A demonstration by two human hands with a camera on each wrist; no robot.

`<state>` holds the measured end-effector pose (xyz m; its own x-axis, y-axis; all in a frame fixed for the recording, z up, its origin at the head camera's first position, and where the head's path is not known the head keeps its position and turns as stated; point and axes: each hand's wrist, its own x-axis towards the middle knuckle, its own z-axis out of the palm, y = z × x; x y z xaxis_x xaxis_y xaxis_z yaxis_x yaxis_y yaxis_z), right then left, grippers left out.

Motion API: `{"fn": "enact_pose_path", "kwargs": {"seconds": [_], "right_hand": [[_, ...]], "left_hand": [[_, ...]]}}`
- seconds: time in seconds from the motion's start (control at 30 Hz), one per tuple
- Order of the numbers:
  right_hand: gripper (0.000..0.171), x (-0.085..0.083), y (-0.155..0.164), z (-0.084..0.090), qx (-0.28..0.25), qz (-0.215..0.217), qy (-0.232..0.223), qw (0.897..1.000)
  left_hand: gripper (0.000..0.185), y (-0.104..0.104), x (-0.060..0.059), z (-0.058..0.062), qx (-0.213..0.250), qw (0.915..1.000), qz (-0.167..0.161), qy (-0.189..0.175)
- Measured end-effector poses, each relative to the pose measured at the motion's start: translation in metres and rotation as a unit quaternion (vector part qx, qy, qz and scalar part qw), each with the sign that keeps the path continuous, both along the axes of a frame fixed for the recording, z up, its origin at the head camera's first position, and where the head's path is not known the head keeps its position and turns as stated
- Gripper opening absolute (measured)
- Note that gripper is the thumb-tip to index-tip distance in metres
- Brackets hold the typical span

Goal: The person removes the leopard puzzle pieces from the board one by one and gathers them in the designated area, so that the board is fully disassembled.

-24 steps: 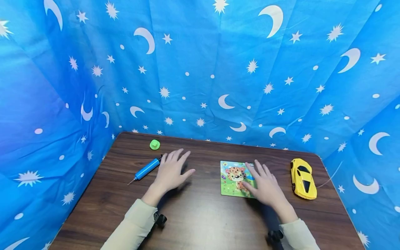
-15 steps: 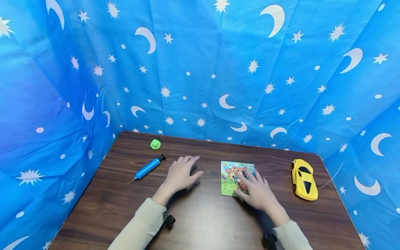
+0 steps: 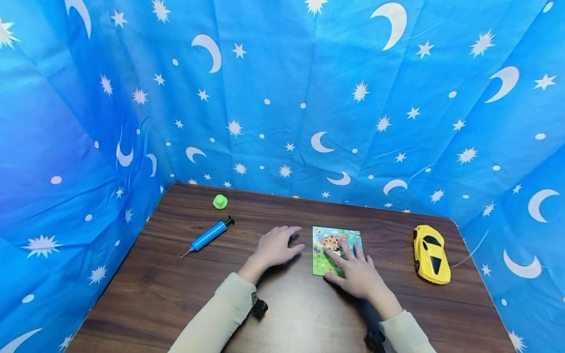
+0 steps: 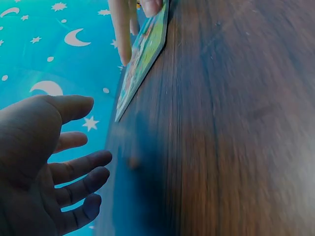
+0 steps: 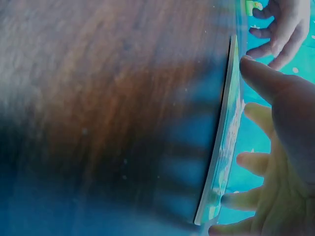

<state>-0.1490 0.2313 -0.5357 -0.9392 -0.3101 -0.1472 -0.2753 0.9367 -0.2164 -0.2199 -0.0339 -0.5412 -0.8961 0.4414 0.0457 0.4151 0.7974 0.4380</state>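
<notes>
A square picture puzzle (image 3: 324,240) with a spotted cat on green lies flat on the brown table (image 3: 176,284), right of centre. My right hand (image 3: 349,267) rests on it with fingers spread and the thumb at its near left corner. The right wrist view shows the puzzle's thin edge (image 5: 224,142) under that hand (image 5: 283,147). My left hand (image 3: 289,240) hovers open just left of the puzzle, fingers relaxed and apart from it. The left wrist view has the left hand (image 4: 54,162) empty, with the puzzle (image 4: 142,59) beyond it.
A blue hand pump (image 3: 207,235) lies at the left and a small green duck (image 3: 219,201) sits behind it near the back edge. A yellow toy car (image 3: 431,254) stands at the right. Blue star-and-moon cloth (image 3: 282,98) walls the table on three sides.
My left hand has moved right, from beside the pump to the puzzle's left edge. My right hand has slid left across the puzzle and now covers more of it.
</notes>
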Motion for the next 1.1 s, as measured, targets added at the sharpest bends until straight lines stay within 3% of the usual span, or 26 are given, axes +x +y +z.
{"fn": "enact_pose_path", "kwargs": {"seconds": [0.33, 0.83, 1.1], "right_hand": [[0.068, 0.002, -0.004, -0.001, 0.016, -0.001, -0.005, 1.0], [0.069, 0.001, -0.012, -0.006, 0.016, -0.009, -0.005, 1.0], [0.068, 0.0, -0.012, -0.004, 0.018, -0.014, -0.008, 1.0]], "left_hand": [[0.052, 0.035, -0.013, -0.008, 0.012, 0.9999, 0.006, 0.001], [0.043, 0.068, -0.015, -0.021, 0.048, 0.9934, 0.104, -0.005], [0.041, 0.078, -0.019, -0.026, 0.064, 0.9906, 0.121, -0.005]]}}
